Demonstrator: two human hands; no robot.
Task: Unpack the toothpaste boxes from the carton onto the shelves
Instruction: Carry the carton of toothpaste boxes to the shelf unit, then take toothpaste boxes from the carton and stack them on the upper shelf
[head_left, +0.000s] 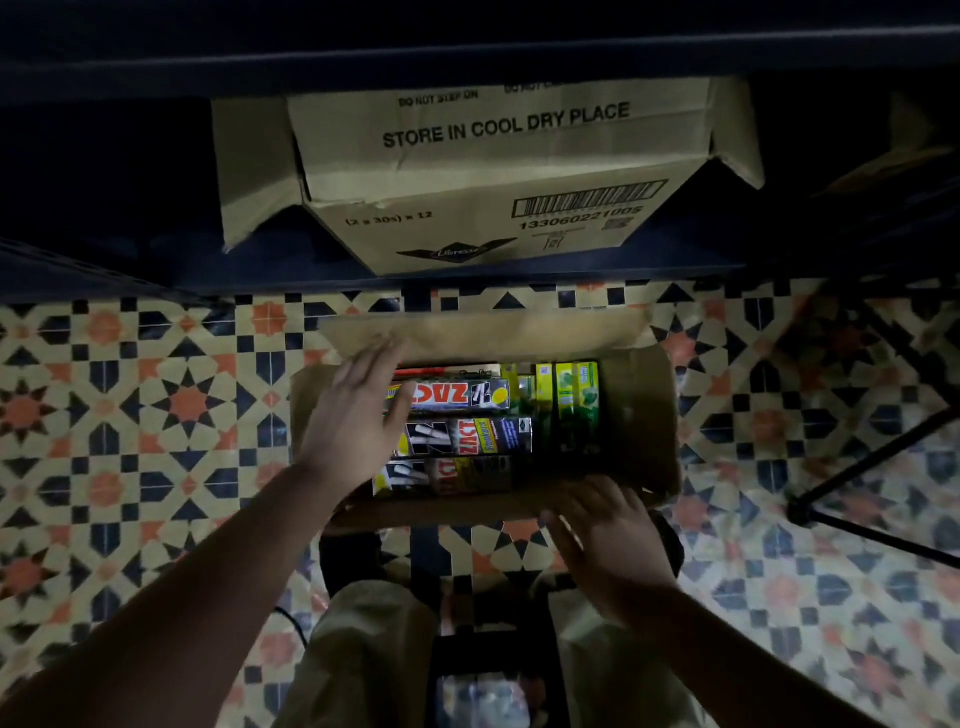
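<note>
An open brown carton (644, 415) sits on the patterned floor in front of me. Inside lie black and red toothpaste boxes (470, 436) stacked on the left and green toothpaste boxes (569, 400) standing on the right. My left hand (353, 415) hovers flat over the carton's left side, fingers spread, partly covering the black boxes and holding nothing. My right hand (605, 535) rests on the carton's near flap with fingers spread. A dark blue shelf (156, 270) runs across the top of the view.
A larger closed carton (483, 171) printed "STORE IN COOL DRY PLACE" sits on the lower shelf straight ahead. A black stand's legs (857, 483) cross the floor at right. My knees (374, 649) are below the carton.
</note>
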